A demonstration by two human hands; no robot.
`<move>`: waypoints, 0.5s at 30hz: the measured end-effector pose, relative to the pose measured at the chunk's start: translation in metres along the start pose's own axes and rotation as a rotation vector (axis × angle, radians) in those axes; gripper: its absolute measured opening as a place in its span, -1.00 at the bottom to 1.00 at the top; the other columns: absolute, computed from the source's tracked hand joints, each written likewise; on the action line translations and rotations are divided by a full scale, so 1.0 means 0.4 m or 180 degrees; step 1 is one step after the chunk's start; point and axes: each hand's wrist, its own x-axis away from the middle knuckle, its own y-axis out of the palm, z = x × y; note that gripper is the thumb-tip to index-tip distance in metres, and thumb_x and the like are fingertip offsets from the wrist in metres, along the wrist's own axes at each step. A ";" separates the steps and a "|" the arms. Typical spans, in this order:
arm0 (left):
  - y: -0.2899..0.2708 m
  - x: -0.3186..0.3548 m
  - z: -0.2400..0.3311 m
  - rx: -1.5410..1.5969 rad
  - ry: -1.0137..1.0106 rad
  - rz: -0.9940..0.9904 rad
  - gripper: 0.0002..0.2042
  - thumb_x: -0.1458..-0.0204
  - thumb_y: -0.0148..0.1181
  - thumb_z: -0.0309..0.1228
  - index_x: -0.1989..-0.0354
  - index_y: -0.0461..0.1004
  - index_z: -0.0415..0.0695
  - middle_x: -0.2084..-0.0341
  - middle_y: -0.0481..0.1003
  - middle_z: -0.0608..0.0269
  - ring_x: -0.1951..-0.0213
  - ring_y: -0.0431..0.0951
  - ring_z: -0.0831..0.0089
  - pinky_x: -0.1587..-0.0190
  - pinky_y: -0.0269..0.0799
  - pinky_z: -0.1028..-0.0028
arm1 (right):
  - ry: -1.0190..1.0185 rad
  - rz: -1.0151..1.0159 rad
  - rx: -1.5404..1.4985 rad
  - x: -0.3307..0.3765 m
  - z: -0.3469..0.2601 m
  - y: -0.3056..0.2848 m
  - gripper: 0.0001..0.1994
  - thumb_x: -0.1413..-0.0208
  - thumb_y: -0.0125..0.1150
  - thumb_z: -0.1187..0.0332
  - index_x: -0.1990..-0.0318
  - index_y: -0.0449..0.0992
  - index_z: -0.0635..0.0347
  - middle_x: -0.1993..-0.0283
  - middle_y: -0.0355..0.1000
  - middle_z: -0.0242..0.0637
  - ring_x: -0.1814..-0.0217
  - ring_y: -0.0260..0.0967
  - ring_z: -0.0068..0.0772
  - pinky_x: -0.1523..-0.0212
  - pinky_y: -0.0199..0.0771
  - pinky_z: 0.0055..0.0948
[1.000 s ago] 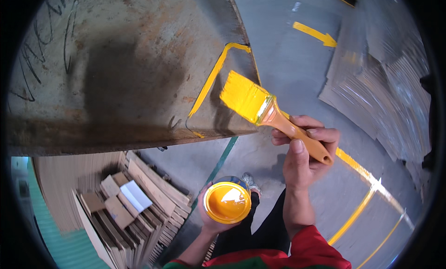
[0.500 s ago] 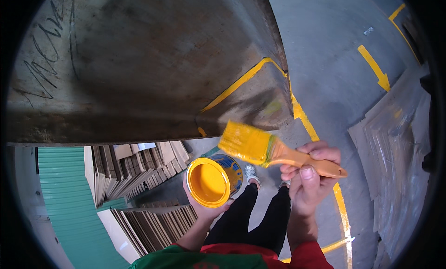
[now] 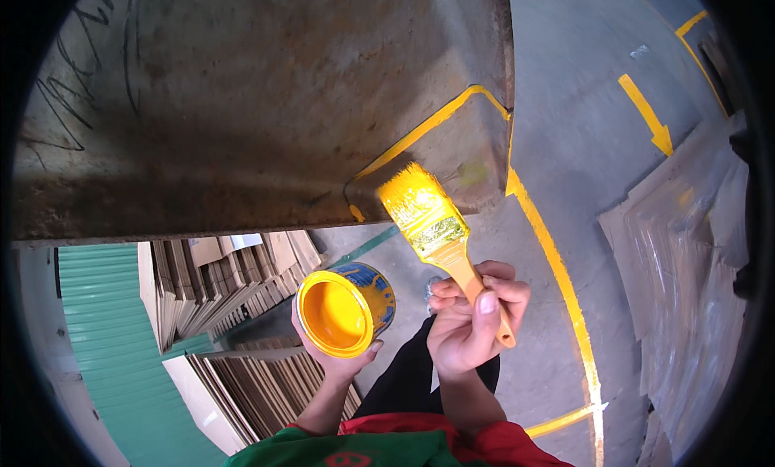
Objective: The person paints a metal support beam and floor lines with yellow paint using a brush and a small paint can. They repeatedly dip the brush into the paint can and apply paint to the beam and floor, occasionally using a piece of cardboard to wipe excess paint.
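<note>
My right hand grips the orange handle of a flat paintbrush whose bristles are loaded with yellow paint. The bristle tip touches the lower edge of a large rusty steel plate, close to a yellow painted line on the plate. My left hand holds from below a small blue can of yellow paint, its open top facing me. The can sits just left of the brush handle, below the plate's edge.
Stacks of flattened cardboard stand below the plate on the left, beside a green floor strip. Yellow lines and an arrow mark the grey concrete floor. Plastic-wrapped sheets lie at the right.
The brush swung from pointing left to pointing up-left, its bristles now against the plate's lower edge. The paint can stayed in my left hand, tilted a little more toward me.
</note>
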 end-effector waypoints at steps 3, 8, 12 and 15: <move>-0.030 -0.012 -0.014 -0.0042 -0.0005 -0.0070 0.31 0.40 0.72 0.00 -0.49 -0.06 -0.23 -0.36 0.18 0.02 -0.39 0.26 0.15 -0.44 0.19 0.11 | -0.0122 -0.0052 -0.0340 0.031 0.012 0.020 -0.74 -0.33 0.06 0.39 0.00 0.18 0.33 0.00 0.21 0.10 0.37 0.65 0.10 0.41 0.83 -0.19; -0.063 -0.026 -0.037 0.0127 -0.0094 -0.0100 0.32 0.40 0.72 0.01 -0.50 -0.09 -0.22 -0.36 0.18 0.03 -0.39 0.26 0.16 -0.44 0.17 0.10 | -0.0361 0.0245 0.0048 0.058 0.041 0.071 -0.78 -0.30 0.08 0.39 0.04 0.23 0.30 0.01 0.22 0.01 0.50 0.61 -0.10 0.57 0.72 -0.37; -0.087 -0.044 -0.045 0.0071 -0.0061 -0.0188 0.31 0.40 0.72 0.00 -0.49 -0.07 -0.21 -0.35 0.20 0.05 -0.38 0.27 0.17 -0.44 0.18 0.10 | -0.0555 0.0370 0.0176 0.063 0.056 0.093 -0.79 -0.31 0.07 0.40 0.06 0.20 0.29 0.03 0.22 0.00 0.50 0.61 -0.08 0.57 0.72 -0.35; -0.087 -0.053 -0.049 0.0095 -0.0043 -0.0206 0.29 0.40 0.72 0.00 -0.49 -0.05 -0.21 -0.34 0.21 0.06 -0.37 0.28 0.17 -0.43 0.20 0.11 | -0.0713 0.0455 0.0263 0.067 0.066 0.102 -0.78 -0.31 0.06 0.41 0.04 0.18 0.28 0.03 0.21 0.00 0.49 0.61 -0.07 0.57 0.73 -0.33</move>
